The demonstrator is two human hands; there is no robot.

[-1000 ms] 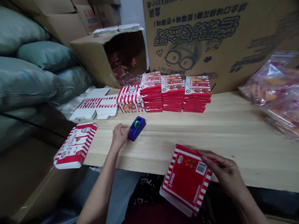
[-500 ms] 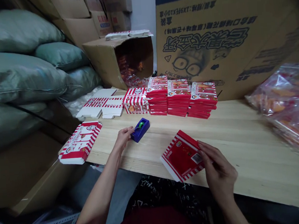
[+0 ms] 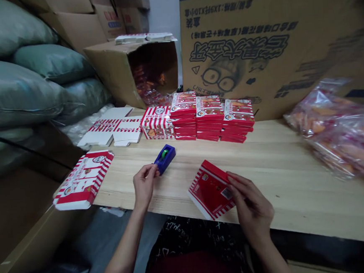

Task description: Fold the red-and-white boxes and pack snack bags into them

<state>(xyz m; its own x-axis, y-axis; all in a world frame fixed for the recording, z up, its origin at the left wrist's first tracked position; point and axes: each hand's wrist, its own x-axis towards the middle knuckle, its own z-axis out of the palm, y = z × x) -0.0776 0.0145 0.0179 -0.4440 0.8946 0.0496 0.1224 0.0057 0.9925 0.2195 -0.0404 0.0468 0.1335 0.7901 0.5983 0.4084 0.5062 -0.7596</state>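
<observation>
My right hand (image 3: 253, 206) grips a flat red carton (image 3: 214, 188) with striped edges and a barcode by its right side, tilted over the table's front edge. At the near end of a blue tape dispenser (image 3: 165, 159) with a green core, my left hand (image 3: 145, 181) is closed in a pinch. Whatever lies between those fingertips is too small to make out. The dispenser rests on the table, pointing obliquely toward me.
Stacked red cartons (image 3: 210, 115) stand at the back. Flattened cartons (image 3: 110, 127) lie left of them, and more flat cartons (image 3: 82, 178) overhang the left edge. Bagged orange items (image 3: 335, 128) sit at right. An open cardboard box (image 3: 110, 70) and green sacks (image 3: 14, 90) are behind.
My left hand has drawn slightly toward me at the dispenser's near end, fingers still pinched. The view has shifted a little to the right. The right hand keeps hold of the carton.
</observation>
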